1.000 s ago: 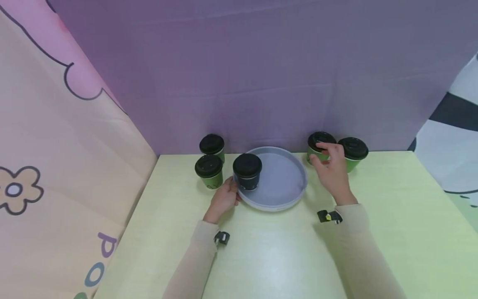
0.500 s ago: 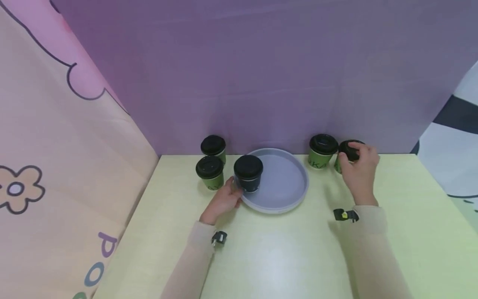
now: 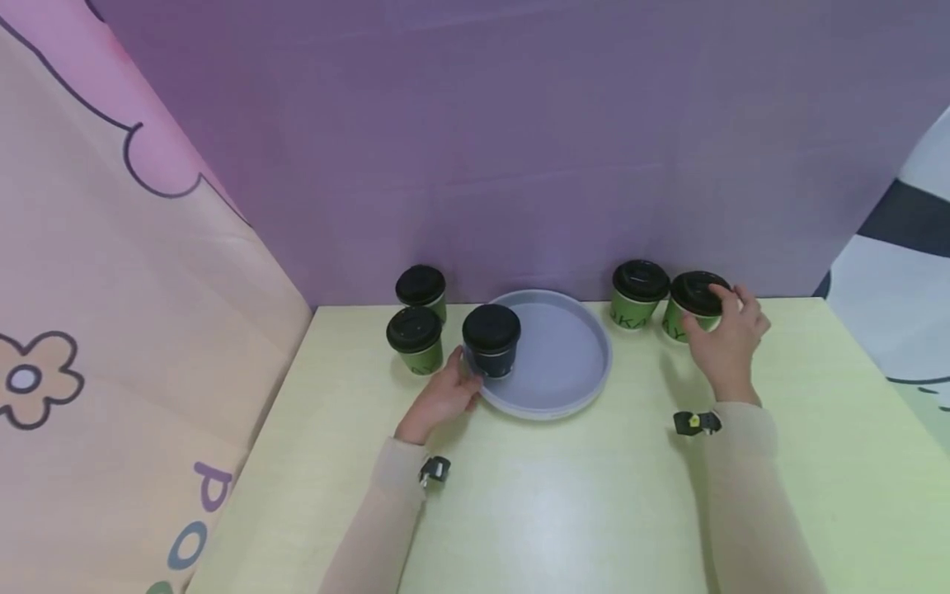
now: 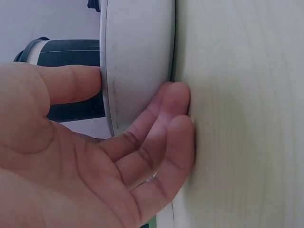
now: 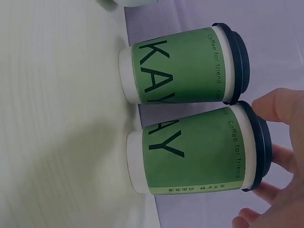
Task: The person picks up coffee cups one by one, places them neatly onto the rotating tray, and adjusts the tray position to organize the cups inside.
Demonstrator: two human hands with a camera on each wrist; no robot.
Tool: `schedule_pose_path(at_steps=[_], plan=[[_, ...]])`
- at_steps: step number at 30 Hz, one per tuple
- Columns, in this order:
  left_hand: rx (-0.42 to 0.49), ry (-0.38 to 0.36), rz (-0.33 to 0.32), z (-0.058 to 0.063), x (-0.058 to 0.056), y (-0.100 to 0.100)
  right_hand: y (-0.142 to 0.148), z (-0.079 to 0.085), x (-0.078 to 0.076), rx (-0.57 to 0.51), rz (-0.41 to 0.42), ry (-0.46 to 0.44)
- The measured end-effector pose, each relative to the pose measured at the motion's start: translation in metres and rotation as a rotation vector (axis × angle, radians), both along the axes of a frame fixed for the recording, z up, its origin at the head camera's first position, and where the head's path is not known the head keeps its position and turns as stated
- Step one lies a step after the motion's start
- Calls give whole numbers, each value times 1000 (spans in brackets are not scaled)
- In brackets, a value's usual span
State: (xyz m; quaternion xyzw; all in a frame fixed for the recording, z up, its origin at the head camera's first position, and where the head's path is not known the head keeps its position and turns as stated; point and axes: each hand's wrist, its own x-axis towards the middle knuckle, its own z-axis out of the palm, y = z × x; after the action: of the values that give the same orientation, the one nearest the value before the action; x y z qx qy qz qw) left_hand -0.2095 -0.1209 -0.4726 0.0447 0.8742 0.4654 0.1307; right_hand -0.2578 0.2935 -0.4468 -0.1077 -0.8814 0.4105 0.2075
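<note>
- Left hand [image 3: 443, 393] grips the grey tray [image 3: 567, 355]; tilt could slide the dark cup [image 3: 493, 340] inside its left edge.
- Right hand [image 3: 729, 340] curves round lid [image 3: 692, 290] of right green cup [image 5: 194, 152]; I can't tell if it's gripping.
- Sideways nudge could topple adjacent green cup [image 5: 183, 66].

Even light, pale glare on the near counter [image 3: 549, 528], a diffuse shadow [image 5: 80, 161] across it in the dimmer right wrist view, head view slightly soft
</note>
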Motion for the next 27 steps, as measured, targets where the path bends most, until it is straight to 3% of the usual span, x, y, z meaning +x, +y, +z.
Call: schedule_pose_path(at_steps=[27], plan=[[4, -4, 13, -1, -1, 0, 2, -5, 1, -40, -61, 44]])
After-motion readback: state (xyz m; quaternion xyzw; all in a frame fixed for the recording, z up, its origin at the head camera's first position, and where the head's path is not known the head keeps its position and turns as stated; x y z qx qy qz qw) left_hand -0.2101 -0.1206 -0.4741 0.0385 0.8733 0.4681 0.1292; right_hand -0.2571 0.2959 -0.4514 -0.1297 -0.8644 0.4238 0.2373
